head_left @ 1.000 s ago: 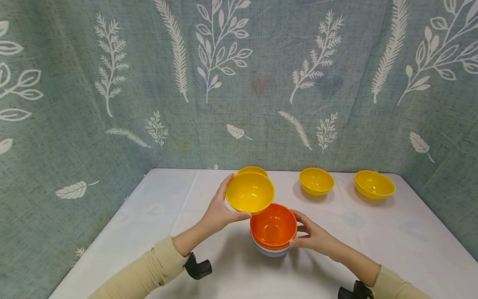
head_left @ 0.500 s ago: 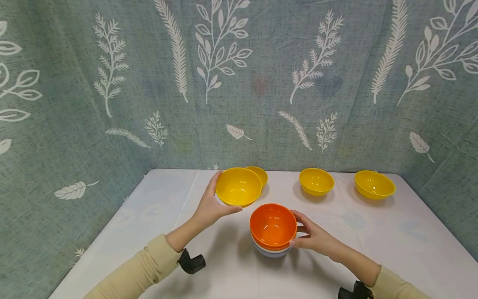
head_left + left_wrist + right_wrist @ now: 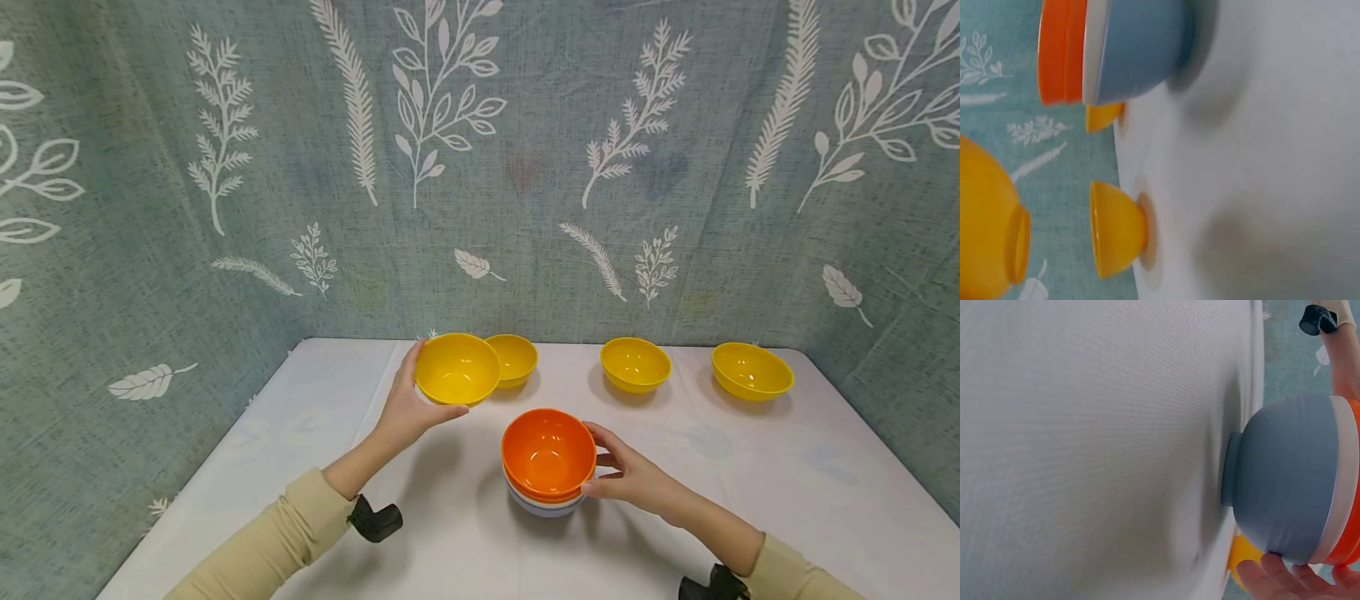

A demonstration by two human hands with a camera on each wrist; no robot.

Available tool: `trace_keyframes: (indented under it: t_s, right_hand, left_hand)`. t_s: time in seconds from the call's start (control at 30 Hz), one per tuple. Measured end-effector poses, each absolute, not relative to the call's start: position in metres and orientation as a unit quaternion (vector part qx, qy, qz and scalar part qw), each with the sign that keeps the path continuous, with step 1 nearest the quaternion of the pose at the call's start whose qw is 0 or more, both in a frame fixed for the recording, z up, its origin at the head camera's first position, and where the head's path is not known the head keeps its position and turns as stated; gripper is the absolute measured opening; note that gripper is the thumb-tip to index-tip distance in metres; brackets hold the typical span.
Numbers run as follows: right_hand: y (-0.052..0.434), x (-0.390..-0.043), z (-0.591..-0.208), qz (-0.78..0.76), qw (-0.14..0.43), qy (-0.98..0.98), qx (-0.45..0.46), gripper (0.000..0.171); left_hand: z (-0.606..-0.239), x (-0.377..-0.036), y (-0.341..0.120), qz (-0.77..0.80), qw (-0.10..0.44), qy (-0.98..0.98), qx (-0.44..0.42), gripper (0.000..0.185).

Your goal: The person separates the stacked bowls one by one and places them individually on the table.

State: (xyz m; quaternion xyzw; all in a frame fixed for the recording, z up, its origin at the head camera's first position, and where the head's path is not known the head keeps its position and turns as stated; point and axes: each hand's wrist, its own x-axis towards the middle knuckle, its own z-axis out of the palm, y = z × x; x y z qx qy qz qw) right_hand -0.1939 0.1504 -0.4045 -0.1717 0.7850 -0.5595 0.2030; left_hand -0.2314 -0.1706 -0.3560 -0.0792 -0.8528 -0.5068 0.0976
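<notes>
My left hand (image 3: 408, 410) grips a yellow bowl (image 3: 457, 367) by its near rim and holds it above the table, just left of another yellow bowl (image 3: 513, 358) that stands on the cloth. The held yellow bowl (image 3: 988, 225) fills the lower left of the left wrist view. My right hand (image 3: 628, 472) holds the right side of a stack of bowls (image 3: 548, 460): orange on top, white and blue-grey beneath. The stack (image 3: 1294, 478) looms in the right wrist view with my fingertips (image 3: 1272, 575) on its edge.
Two more yellow bowls (image 3: 635, 363) (image 3: 752, 369) stand along the back of the white table (image 3: 787, 483). A leaf-patterned teal curtain (image 3: 225, 167) closes in the back and both sides.
My left hand has carried the yellow bowl away from above the stack, up and to the left, toward the back row. The right hand and the stack have stayed put.
</notes>
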Motion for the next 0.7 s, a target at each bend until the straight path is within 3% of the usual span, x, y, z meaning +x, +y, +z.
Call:
trace_keyframes:
  t_s: [0.7]
  right_hand:
    - [0.150, -0.194, -0.404, -0.558, 0.207, 0.787, -0.163, 0.082]
  left_hand:
    - [-0.373, -0.255, -0.197, -0.496, 0.108, -0.861, -0.038, 0.111]
